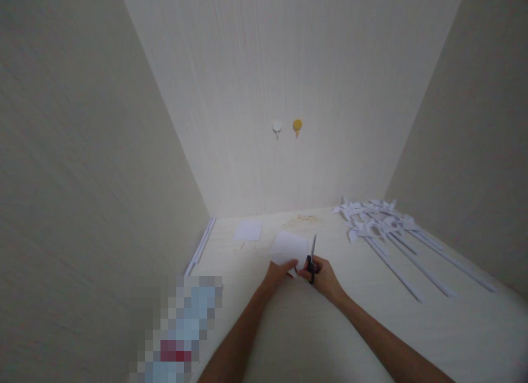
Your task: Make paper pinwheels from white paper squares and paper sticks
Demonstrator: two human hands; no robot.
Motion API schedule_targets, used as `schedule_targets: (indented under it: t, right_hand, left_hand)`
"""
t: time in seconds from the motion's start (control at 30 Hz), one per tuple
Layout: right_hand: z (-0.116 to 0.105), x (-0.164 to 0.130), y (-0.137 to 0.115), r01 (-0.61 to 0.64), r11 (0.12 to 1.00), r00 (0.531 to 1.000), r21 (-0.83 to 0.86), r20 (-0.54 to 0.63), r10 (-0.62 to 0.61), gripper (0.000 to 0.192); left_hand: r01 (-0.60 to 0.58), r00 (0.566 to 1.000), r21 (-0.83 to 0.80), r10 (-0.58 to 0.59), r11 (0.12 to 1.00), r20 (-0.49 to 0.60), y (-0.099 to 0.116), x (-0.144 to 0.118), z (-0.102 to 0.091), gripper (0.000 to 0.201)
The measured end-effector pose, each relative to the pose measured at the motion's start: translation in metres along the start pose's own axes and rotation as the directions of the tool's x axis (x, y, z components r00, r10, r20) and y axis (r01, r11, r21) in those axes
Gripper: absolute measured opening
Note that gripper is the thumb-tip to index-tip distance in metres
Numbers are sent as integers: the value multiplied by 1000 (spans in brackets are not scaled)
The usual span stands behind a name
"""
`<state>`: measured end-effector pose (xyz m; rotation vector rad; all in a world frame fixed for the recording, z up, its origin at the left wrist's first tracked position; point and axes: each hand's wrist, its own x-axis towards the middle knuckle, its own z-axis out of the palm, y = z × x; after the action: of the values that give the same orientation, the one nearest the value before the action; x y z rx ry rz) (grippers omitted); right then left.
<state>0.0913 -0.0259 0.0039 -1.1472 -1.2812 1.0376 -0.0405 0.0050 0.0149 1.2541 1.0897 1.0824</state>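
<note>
A square sheet of white paper is tilted up above the table in front of me. My left hand grips its lower edge, thumb on top and fingers hidden beneath. Scissors with black handles sit in my right hand, their blades pointing up and away at the paper's right side. The fingertips of my right hand are close to the paper's lower right corner; whether they pinch it I cannot tell. Another white paper square lies flat on the table, farther back and left.
Several white paper pinwheels on rolled paper sticks lie at the right. More paper sticks rest along the left wall. Two hooks, one white and one yellow, are on the back wall. A blurred-out item lies front left.
</note>
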Motion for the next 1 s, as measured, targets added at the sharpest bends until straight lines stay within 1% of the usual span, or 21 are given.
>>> schedule_targets:
  t: [0.2,0.33,0.53,0.67,0.77,0.9,1.0]
  right_hand:
    - [0,-1,0,-18,1000,1000,15,7,18,28]
    - [0,0,2,-30,1000,1000,6,3,30,28]
    - [0,2,6,-24,1000,1000,4,-17,24,25]
    - [-1,2,8,-29,999,999,-17,-36,29,24]
    - [-2,2,9,-28,999,999,-45,-46,26,25]
    - [-2,3,10,-7,997,1000,-71,-31,5,25]
    - [-2,4,11,-1,994,1000,-106,-3,1,21]
  left_hand:
    - [3,1000,-33,-2,999,20,-1,0,1,9]
    - [-2,1000,-32,2,999,5,-2,1,1,9]
    - [-28,999,43,26,999,35,-7,3,-1,12]
    - [-59,995,106,50,993,90,-10,4,-1,8]
    - [-74,993,135,60,988,103,-10,6,-1,7]
    - [-55,996,80,49,995,72,-10,7,-2,9]
    - [-41,999,-13,41,999,-2,-7,8,-3,13]
